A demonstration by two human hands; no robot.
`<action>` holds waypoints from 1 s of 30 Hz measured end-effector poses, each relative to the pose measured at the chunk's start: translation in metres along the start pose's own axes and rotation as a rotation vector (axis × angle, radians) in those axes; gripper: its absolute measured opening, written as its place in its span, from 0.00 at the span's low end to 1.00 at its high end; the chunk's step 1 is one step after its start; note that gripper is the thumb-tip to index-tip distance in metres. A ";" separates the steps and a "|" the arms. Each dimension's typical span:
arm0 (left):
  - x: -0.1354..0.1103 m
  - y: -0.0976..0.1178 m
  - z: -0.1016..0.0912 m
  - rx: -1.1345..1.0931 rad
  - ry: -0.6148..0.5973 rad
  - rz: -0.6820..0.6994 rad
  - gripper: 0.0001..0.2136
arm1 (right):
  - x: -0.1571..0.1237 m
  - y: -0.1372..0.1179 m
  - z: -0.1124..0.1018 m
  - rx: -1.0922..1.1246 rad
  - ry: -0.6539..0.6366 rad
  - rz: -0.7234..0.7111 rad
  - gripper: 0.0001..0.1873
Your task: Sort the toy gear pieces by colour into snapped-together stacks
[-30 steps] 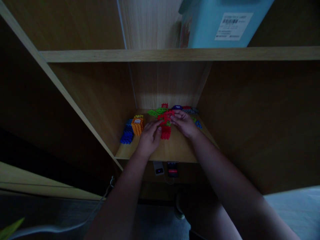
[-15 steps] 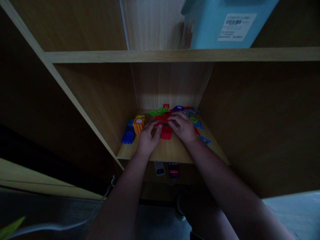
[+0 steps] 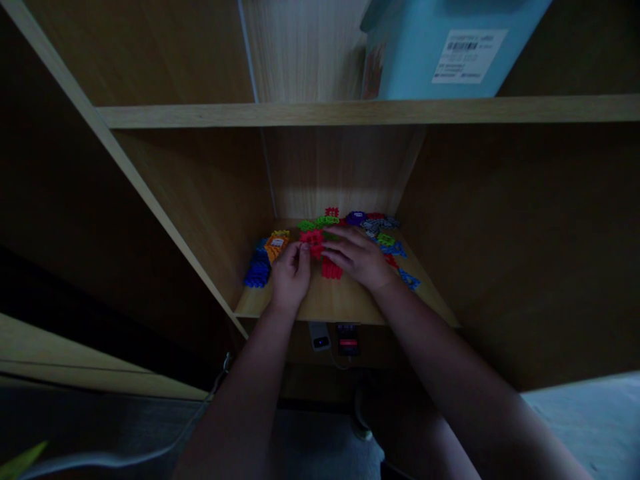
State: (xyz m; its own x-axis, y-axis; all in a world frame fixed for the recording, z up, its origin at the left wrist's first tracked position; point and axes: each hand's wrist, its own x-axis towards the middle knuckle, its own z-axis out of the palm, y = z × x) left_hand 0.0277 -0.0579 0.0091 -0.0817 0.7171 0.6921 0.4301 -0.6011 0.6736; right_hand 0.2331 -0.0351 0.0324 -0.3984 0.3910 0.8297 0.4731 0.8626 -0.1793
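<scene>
Both my hands reach into a low wooden shelf compartment [image 3: 345,303] strewn with colourful plastic interlocking pieces. My left hand [image 3: 290,275] pinches a red piece [image 3: 312,239] between thumb and fingertips. My right hand [image 3: 356,257] is at the same red piece from the right, fingers curled over it. A red stack [image 3: 331,269] stands on the shelf between the hands. An orange stack [image 3: 275,246] and a blue stack [image 3: 257,272] stand left of my left hand.
Green, purple, grey and blue loose pieces [image 3: 380,230] lie at the back and right of the compartment. A light blue box [image 3: 445,47] with a label stands on the shelf above. Small devices [image 3: 334,338] with lit displays sit under the shelf edge.
Both hands have drawn slightly left with the red piece. My left hand's fingers have closed into a tighter pinch. More blue pieces show at the right.
</scene>
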 end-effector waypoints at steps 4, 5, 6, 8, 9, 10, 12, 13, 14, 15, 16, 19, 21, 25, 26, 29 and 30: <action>-0.001 0.000 0.003 -0.038 -0.050 0.048 0.14 | -0.003 -0.002 -0.003 -0.036 -0.009 -0.045 0.14; -0.001 0.001 0.003 -0.049 -0.057 0.057 0.15 | -0.003 -0.002 -0.003 -0.036 -0.003 -0.056 0.14; -0.001 0.001 0.003 -0.055 -0.060 0.064 0.15 | -0.004 -0.003 -0.003 -0.034 0.006 -0.061 0.13; -0.001 0.001 0.003 -0.058 -0.066 0.076 0.14 | -0.006 -0.005 -0.003 -0.024 0.019 -0.056 0.11; -0.001 0.001 0.003 -0.059 -0.071 0.082 0.14 | -0.006 -0.006 -0.003 -0.015 0.025 -0.051 0.10; -0.001 0.001 0.003 -0.061 -0.079 0.087 0.13 | -0.007 -0.008 -0.003 -0.008 0.029 -0.043 0.10; -0.002 0.002 0.003 -0.068 -0.097 0.091 0.13 | -0.010 -0.011 -0.004 -0.002 0.037 -0.016 0.11; -0.002 0.002 0.003 -0.069 -0.107 0.093 0.13 | -0.011 -0.012 -0.005 -0.006 0.045 0.005 0.14; -0.002 0.002 0.003 -0.067 -0.116 0.098 0.13 | -0.013 -0.013 -0.007 -0.017 0.061 0.035 0.17; -0.003 0.003 0.003 -0.067 -0.124 0.107 0.13 | -0.015 -0.013 -0.009 -0.034 0.083 0.072 0.20; -0.003 0.003 0.003 -0.066 -0.128 0.119 0.12 | -0.018 -0.012 -0.012 -0.052 0.112 0.113 0.23; -0.003 0.005 0.002 -0.050 -0.101 0.150 0.12 | -0.027 -0.003 -0.019 -0.098 0.212 0.247 0.23; -0.002 0.005 0.001 -0.024 -0.046 0.163 0.13 | -0.033 0.007 -0.022 -0.092 0.259 0.343 0.18; -0.002 0.001 -0.002 0.012 0.063 0.145 0.14 | -0.042 0.020 -0.019 0.018 0.257 0.515 0.17; -0.002 0.000 -0.002 0.012 0.079 0.129 0.15 | -0.042 0.020 -0.018 0.052 0.236 0.524 0.17; -0.001 -0.003 -0.001 -0.004 0.093 0.092 0.15 | -0.039 0.016 -0.013 0.115 0.132 0.461 0.16; -0.001 -0.003 -0.001 -0.008 0.089 0.090 0.15 | -0.037 0.014 -0.012 0.124 0.096 0.426 0.15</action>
State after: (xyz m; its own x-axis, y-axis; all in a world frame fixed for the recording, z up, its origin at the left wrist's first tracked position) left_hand 0.0255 -0.0576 0.0067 -0.1230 0.6260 0.7701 0.4322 -0.6647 0.6094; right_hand 0.2641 -0.0414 0.0056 -0.1108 0.6930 0.7124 0.4786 0.6654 -0.5728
